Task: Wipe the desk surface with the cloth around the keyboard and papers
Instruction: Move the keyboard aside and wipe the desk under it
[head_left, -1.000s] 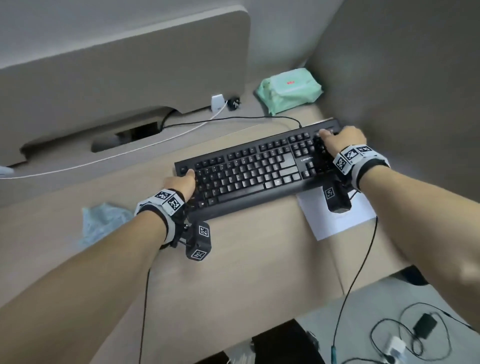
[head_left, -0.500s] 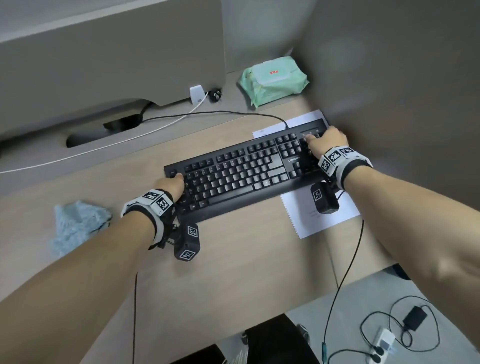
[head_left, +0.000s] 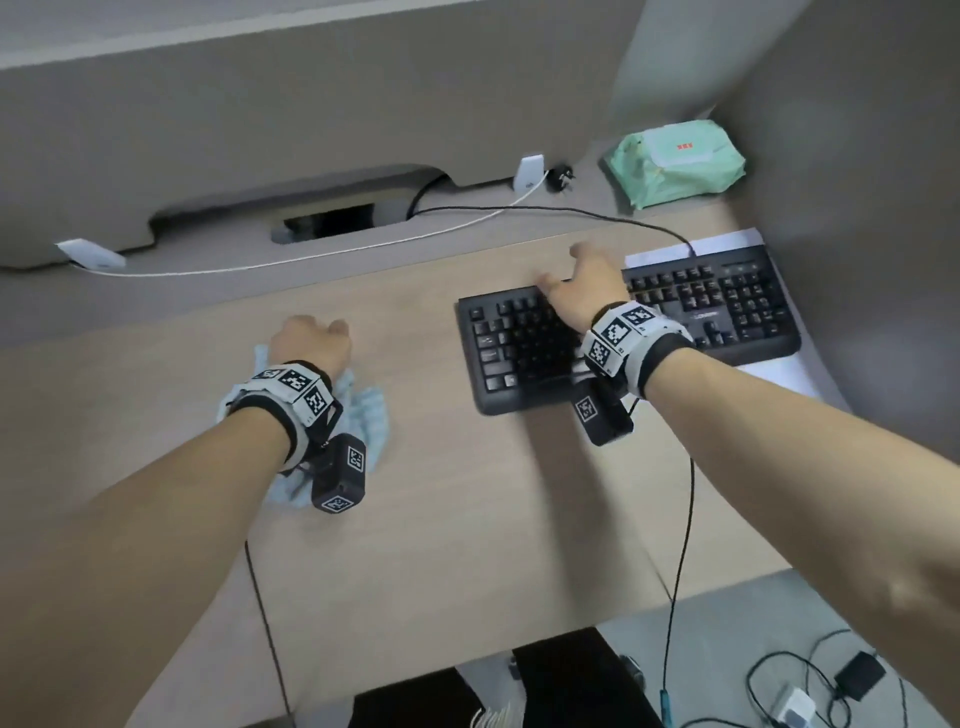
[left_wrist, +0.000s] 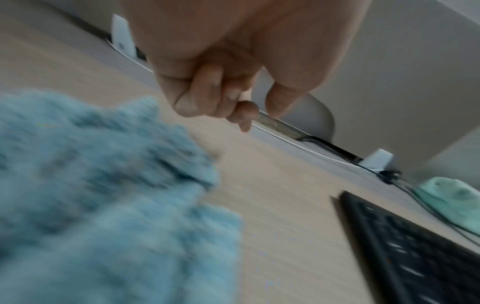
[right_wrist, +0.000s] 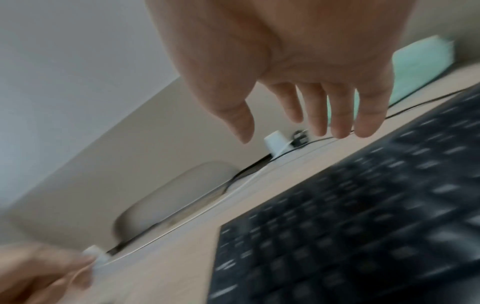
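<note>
From the head view, our left hand hovered curled over the blue cloth on the counter, left of the keyboard. The left wrist view showed that grip curled, holding nothing. The right wrist view showed our right hand spread above the keys; we judged it could nudge the keyboard and the papers beneath.

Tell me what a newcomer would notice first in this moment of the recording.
Probably the black keyboard on the right of the desk, lying on a white paper, with the right hand spread open above its left half. Next, the fluffy blue cloth on the left, under the left hand, whose fingers are curled; it does not seem to grip the cloth. A green wipes pack sits in the far right corner.
</note>
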